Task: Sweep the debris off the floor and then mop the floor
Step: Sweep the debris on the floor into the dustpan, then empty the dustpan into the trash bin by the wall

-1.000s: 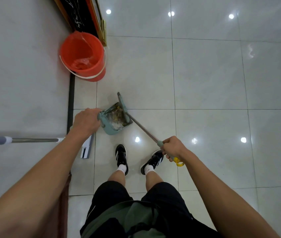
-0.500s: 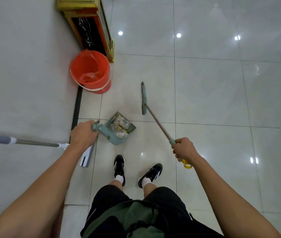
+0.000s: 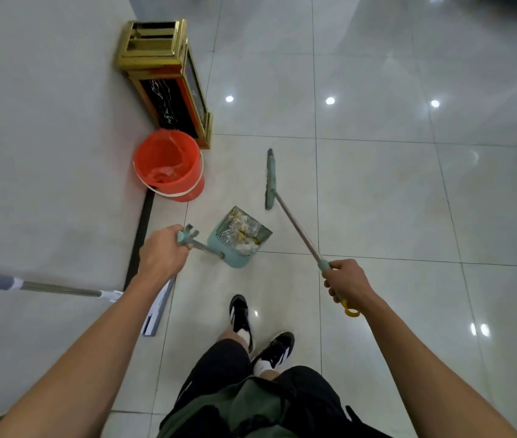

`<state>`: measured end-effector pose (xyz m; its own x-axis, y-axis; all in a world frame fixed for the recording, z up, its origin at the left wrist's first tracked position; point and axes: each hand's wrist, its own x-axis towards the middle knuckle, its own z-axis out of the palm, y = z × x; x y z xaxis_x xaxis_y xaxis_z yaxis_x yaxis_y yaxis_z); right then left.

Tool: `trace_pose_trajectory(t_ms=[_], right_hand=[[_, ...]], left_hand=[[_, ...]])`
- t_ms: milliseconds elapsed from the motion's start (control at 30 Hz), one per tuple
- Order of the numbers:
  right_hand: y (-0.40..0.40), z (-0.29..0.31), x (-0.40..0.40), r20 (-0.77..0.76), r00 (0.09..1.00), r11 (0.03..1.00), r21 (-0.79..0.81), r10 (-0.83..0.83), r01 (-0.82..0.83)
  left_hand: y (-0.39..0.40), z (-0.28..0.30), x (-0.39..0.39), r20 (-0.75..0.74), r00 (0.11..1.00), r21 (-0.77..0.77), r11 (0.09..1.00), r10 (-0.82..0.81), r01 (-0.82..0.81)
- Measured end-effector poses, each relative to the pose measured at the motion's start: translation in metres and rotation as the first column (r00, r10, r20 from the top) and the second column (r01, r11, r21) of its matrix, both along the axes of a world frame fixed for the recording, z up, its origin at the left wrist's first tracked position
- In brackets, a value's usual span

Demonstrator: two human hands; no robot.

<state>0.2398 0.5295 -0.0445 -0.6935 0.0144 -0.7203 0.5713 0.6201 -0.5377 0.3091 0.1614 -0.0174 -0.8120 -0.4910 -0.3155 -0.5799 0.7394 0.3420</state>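
The left hand (image 3: 162, 252) is gripping the dustpan's (image 3: 238, 240) handle, fingers curled round it; the pan is holding debris (image 3: 242, 230) just above the tiled floor (image 3: 377, 197); the right hand (image 3: 347, 281) is clenching the broom (image 3: 295, 226) near its yellow end, the broom head lying just beyond the pan; an orange bucket (image 3: 170, 164) is standing by the wall beside a gold-trimmed bin (image 3: 165, 80); a mop (image 3: 61, 289) is leaning at the left.
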Motion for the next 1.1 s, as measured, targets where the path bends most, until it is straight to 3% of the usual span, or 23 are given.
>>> trace_pose_trajectory(t_ms=[300,500,667,900,1100], right_hand=[[-0.007,0.005,-0.080,-0.004,1.000,0.999,0.029,-0.023,0.023],[-0.016,0.009,-0.129,-0.005,0.999,0.999,0.040,-0.035,0.035],[-0.018,0.011,-0.159,0.009,0.999,0.999,0.028,-0.045,0.045],[-0.018,0.009,-0.219,0.015,1.000,1.000,0.007,0.004,-0.004],[0.000,0.013,-0.276,0.031,0.987,0.987,0.029,0.158,-0.159]], left_hand=[[-0.003,-0.008,-0.078,-0.043,0.998,0.076,0.996,0.044,-0.040],[-0.015,-0.012,-0.117,-0.081,0.992,0.258,0.964,0.092,-0.069],[-0.018,-0.012,-0.141,-0.061,0.947,0.424,0.868,0.314,-0.260],[0.007,-0.004,-0.175,-0.027,0.921,0.337,0.871,0.388,-0.357],[0.049,0.005,-0.186,-0.053,0.890,0.285,0.861,0.453,-0.421]])
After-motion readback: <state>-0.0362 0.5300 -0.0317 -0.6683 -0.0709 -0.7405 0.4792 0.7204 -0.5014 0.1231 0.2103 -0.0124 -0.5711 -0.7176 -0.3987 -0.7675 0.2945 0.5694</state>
